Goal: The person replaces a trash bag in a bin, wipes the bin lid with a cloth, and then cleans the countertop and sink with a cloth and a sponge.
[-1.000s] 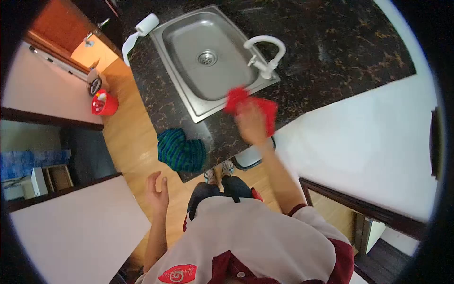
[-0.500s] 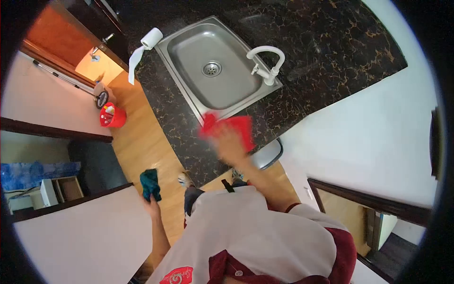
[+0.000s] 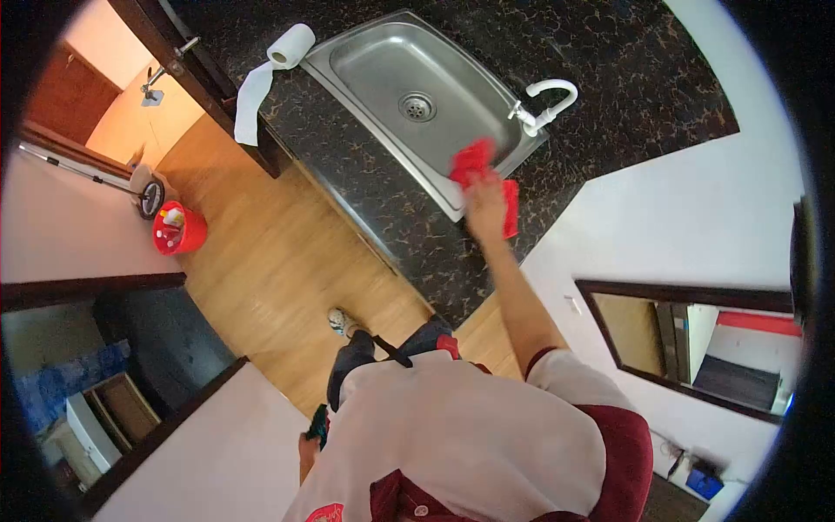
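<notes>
With fingers spread flat and pressing down rather than pinching, right hand [image 3: 487,207] sits on the red cloth [image 3: 474,163], which is bunched over the near rim of the steel sink [image 3: 409,65] and spills onto the dark countertop [image 3: 383,200] at its front right corner, just beside the white tap [image 3: 546,103]. Left hand [image 3: 309,448] hangs low at the person's side, mostly hidden by the shirt, apparently closed on a dark green cloth [image 3: 318,426], though finger position can't be made out. Paper roll [image 3: 291,45] sits at the counter's far left edge, sheet trailing over; red bucket [image 3: 178,228] is well apart on the wood floor.
</notes>
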The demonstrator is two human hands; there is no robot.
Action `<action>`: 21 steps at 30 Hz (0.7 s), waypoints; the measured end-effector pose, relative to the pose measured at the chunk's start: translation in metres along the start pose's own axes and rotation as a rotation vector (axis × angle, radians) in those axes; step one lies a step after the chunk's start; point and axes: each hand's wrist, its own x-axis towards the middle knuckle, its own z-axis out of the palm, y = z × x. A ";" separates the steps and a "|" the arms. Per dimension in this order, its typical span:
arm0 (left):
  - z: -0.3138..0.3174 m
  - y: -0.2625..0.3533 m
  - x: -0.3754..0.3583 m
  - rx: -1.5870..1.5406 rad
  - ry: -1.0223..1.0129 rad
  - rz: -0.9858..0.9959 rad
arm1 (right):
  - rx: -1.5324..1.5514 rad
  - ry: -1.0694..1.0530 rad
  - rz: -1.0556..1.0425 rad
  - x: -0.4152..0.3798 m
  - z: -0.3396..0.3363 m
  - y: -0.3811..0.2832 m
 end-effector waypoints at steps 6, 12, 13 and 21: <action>-0.150 0.107 0.077 -0.792 0.041 0.149 | 0.164 -0.389 -0.208 -0.109 -0.075 -0.149; -0.194 0.184 0.110 -0.569 0.129 0.298 | -0.115 -0.370 -0.128 -0.105 -0.109 -0.076; -0.192 0.198 0.112 -0.571 0.151 0.389 | -0.095 -0.447 -0.158 -0.095 -0.102 -0.079; -0.250 0.346 0.104 -0.197 0.283 0.500 | 0.097 -0.437 -0.338 0.103 0.023 -0.212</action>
